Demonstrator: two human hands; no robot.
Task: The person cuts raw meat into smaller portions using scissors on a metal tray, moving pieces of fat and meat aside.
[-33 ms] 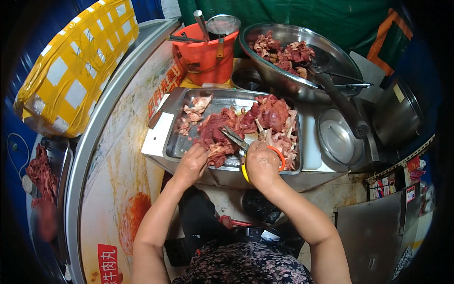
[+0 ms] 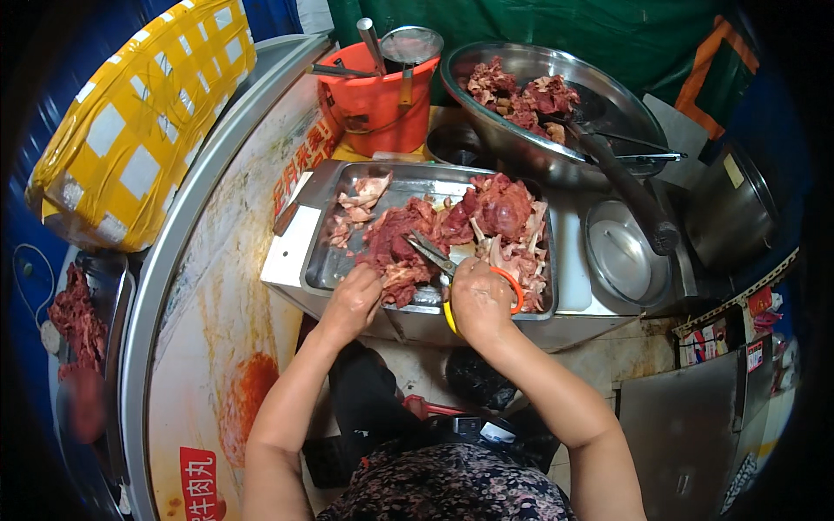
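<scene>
A metal tray in front of me holds raw red meat, with a large lump at its right and pale fatty scraps at its upper left. My left hand is closed on the near edge of the meat, fingertips pinching it. In my right hand are scissors with orange and yellow handles. Their blades are slightly apart and point up-left against the meat. My right fingers partly hide the handles.
Behind the tray stand an orange bucket holding utensils and a strainer, and a wide steel basin with more meat. A metal bowl and a dark handle lie to the right. A yellow-taped box is at far left.
</scene>
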